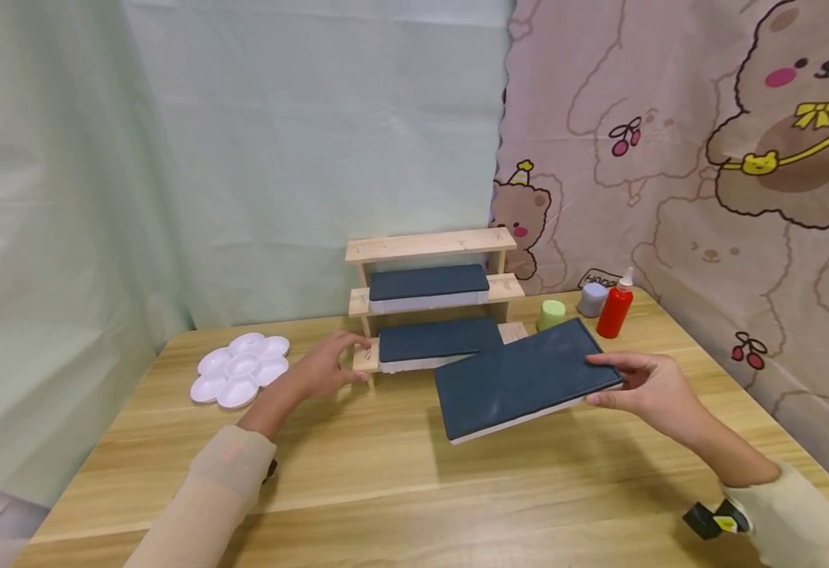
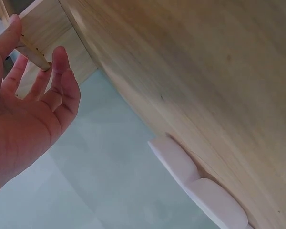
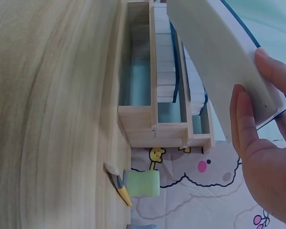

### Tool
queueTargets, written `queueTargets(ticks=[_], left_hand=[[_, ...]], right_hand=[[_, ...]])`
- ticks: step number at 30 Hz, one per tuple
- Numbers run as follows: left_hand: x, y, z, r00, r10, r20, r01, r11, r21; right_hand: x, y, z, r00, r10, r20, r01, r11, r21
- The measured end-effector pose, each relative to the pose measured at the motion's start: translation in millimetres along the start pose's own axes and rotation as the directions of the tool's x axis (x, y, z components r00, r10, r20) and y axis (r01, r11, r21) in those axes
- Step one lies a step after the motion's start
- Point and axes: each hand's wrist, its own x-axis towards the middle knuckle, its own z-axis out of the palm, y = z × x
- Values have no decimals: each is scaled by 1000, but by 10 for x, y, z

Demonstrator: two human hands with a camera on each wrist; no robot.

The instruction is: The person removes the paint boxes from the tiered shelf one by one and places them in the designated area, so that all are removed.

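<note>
My right hand [image 1: 651, 390] pinches the right end of a flat white box with a dark blue lid [image 1: 520, 383], thumb on one face and fingers on the other. The box is tilted in the air above the table, in front of a stepped wooden shelf [image 1: 431, 246]. Two similar blue-lidded boxes lie on its steps, one on the middle step [image 1: 428, 282] and another on the lowest [image 1: 435, 339]. At the left end of the lowest step, my left hand [image 1: 325, 364] grips the board; in the left wrist view the wood passes between thumb and fingers.
Left of the shelf lies a white flower-shaped palette [image 1: 242, 368]. A green jar [image 1: 552, 314], a pale blue jar [image 1: 592, 300] and a red squeeze bottle [image 1: 615, 308] stand at the right. Beside the green jar lies a slim, yellow-tipped dark thing [image 3: 120, 186]. Curtains border the table.
</note>
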Motion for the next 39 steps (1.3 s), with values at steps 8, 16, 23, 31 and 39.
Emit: queueTargets(ticks=[8, 16, 23, 31, 39], left_hand=[[-13, 14, 21, 1000, 1, 5, -1, 1000, -25], [-9, 7, 0, 1000, -6, 5, 7, 1000, -6], [-10, 19, -14, 1000, -16, 11, 16, 1000, -13], [-9, 4, -12, 1000, -28, 13, 28, 1000, -12], [-6, 6, -3, 1000, -9, 5, 9, 1000, -10]], right_hand=[[-14, 11, 7, 1000, 24, -1, -24, 998, -52], [-2, 51, 28, 999, 26, 19, -24, 996, -89], [2, 73, 37, 998, 55, 24, -52, 990, -135], [23, 125, 62, 997, 69, 32, -64, 988, -138], [24, 169, 60, 994, 107, 24, -101, 979, -179]])
